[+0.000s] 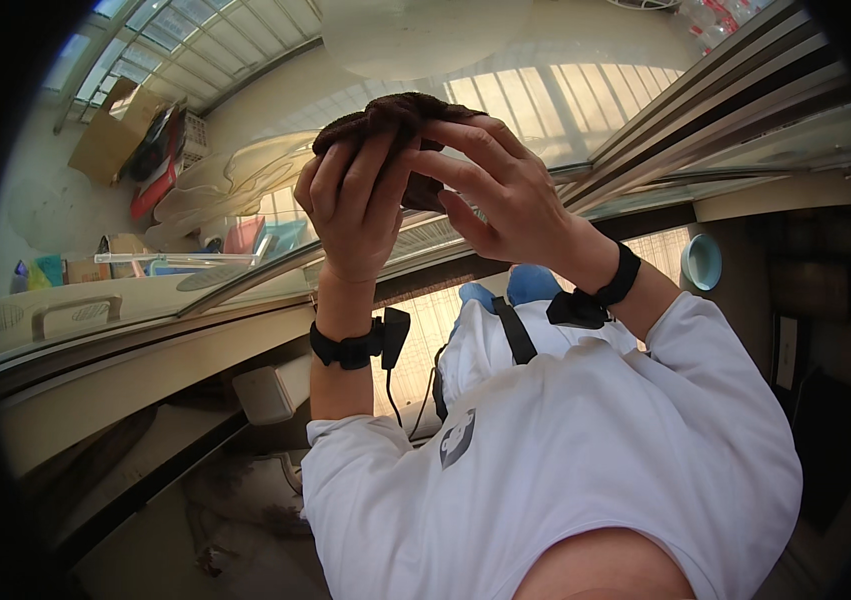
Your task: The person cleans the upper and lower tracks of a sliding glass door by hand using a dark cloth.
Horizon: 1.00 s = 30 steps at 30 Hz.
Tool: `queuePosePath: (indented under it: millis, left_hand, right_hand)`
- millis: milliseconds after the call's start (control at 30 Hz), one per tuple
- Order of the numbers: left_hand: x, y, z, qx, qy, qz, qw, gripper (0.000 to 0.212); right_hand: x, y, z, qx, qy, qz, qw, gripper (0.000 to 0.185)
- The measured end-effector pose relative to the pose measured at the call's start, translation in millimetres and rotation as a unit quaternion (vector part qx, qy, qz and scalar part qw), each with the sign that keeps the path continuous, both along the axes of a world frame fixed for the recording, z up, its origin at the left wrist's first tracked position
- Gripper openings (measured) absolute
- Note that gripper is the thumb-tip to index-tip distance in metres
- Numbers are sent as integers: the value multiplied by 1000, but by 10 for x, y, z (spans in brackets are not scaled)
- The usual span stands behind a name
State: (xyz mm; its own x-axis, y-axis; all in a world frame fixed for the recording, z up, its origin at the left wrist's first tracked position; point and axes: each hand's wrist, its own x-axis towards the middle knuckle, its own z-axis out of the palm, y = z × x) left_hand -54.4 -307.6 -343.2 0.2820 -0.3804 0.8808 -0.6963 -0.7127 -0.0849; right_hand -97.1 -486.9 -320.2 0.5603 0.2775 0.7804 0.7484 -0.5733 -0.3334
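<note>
A dark brown cloth [403,111] is bunched up between my two raised hands. My left hand [358,191] has its fingers curled over the cloth's near side. From the right, my right hand [496,184] pinches the folds with its fingers, the thumb lower and apart. A darker flap of the cloth hangs below, between the hands. Behind the hands is a glass sliding door [425,240] with a metal frame. Whether the cloth touches the glass I cannot tell.
Door frame rails [703,97] run along the right. Beyond the glass lie a cardboard box [116,131], a red item [153,186] and a white grille [245,45]. A light blue basin [701,262] stands at right, and a white box-shaped object [264,394] sits at left.
</note>
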Motion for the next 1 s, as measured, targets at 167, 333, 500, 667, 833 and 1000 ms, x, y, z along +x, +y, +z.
queuePosePath:
  millis: [167, 333, 500, 667, 833, 1000]
  left_hand:
    - [-24, 123, -739, 17, 40, -4, 999, 26]
    - [-143, 270, -1576, 131, 132, -9, 983, 34]
    - [-201, 339, -1737, 145, 196, -43, 969, 35]
    - [-181, 417, -1316, 103, 145, -10, 984, 29]
    - [-112, 578, -628, 2, 81, 44, 996, 33]
    - [-60, 625, -677, -79, 67, 49, 993, 37]
  right_hand:
    - [-70, 2, -471, -75, 75, 2, 994, 50]
    - [-155, -2, -1128, -143, 181, 14, 973, 53]
    - [-169, 86, -1358, -160, 271, 20, 949, 57]
    - [-130, 161, -1032, -119, 243, 54, 961, 63]
    - [-2, 397, -382, -61, 144, 100, 983, 68]
    - [83, 570, -317, -51, 123, 123, 983, 68]
